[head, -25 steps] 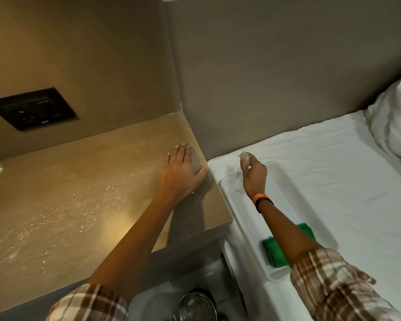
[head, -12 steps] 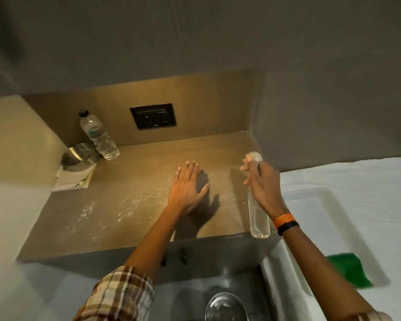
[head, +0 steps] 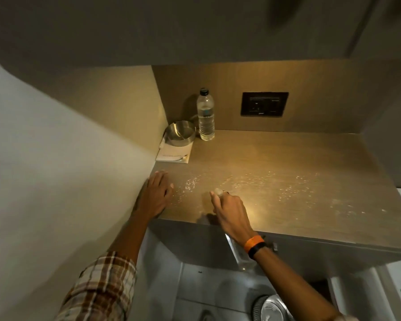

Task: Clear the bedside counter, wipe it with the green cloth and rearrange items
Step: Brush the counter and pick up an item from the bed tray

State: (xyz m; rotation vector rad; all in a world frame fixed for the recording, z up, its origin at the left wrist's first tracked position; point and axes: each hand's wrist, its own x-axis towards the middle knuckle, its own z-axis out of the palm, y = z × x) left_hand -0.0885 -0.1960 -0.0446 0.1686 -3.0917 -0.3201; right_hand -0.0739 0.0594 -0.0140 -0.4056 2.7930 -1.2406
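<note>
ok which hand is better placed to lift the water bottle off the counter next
Probably left. The left hand lies flat and empty on the counter, on the same side as the water bottle; the right hand grips the spray bottle.

A clear spray bottle (head: pixel 240 254) is being gripped by the right hand (head: pixel 232 212), its nozzle over the droplet-speckled counter (head: pixel 299 163), whose front left corner is being touched by the flat left hand (head: pixel 154 196).

The tan counter (head: pixel 287 163), speckled with droplets (head: pixel 190 184), carries an upright clear water bottle (head: pixel 205 114) in its back left corner beside a steel bowl (head: pixel 180 135) on a white booklet (head: pixel 175 155), while the right hand (head: pixel 232 212) grips a clear spray bottle (head: pixel 240 254) over its front edge.
</note>
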